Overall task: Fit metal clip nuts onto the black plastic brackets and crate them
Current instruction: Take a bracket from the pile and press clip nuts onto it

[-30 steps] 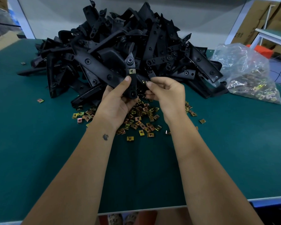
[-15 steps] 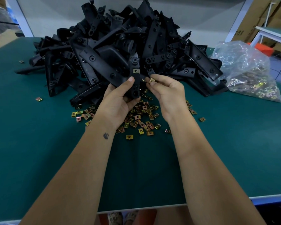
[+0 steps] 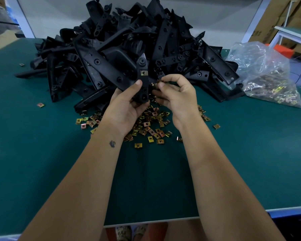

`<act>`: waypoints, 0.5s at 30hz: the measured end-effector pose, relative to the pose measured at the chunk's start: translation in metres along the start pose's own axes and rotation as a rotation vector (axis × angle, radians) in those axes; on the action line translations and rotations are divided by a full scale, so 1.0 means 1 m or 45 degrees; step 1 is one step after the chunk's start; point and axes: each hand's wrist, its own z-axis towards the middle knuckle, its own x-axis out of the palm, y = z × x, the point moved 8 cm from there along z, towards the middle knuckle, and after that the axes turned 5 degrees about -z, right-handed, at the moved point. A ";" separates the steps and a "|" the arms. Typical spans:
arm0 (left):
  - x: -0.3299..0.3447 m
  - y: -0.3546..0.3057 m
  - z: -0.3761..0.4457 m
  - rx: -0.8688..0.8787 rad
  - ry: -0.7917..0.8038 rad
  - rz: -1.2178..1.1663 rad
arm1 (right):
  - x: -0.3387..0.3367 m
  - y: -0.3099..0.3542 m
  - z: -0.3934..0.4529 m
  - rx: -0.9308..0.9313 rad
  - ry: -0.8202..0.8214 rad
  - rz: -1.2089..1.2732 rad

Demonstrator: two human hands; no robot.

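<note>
Right then, the bracket [image 3: 142, 79] stood almost straight up in the left hand [image 3: 127, 108], its long way running from the palm up and away from the person. The left thumb pressed on its front face and the other fingers curled round behind it, so it was held fast near its lower end. One clip [image 3: 144, 73] already sat on the bracket, just above the thumb. A second clip [image 3: 161, 81] was pinched between the thumb and first finger of the right hand [image 3: 176, 96]. That clip was just to the right of the bracket, level with its middle, close but not touching it. So the bracket lay to the left of the right hand, and the clip probably had to slide sideways, leftward, onto the bracket's right edge. The right hand was the one nearer that edge. I could not tell which way the clip's open mouth faced.

Below both hands, many loose clips [image 3: 146, 126] lay scattered on the green table [image 3: 42, 171]. Beyond the hands rose a big pile [image 3: 122, 42] of brackets. Off to the right of the right hand lay a clear bag [image 3: 268, 73] with more clips inside. No crate showed.
</note>
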 end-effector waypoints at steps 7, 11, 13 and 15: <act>-0.001 0.002 0.001 -0.032 0.014 -0.049 | 0.005 -0.002 0.002 0.038 0.048 0.016; -0.001 0.000 0.002 -0.049 0.057 -0.110 | 0.006 -0.001 0.001 0.019 0.077 0.007; -0.002 0.000 0.002 -0.051 0.081 -0.133 | 0.009 0.000 0.000 0.023 0.115 -0.005; 0.000 -0.001 0.001 -0.053 0.120 -0.139 | 0.012 0.000 -0.001 0.026 0.161 -0.006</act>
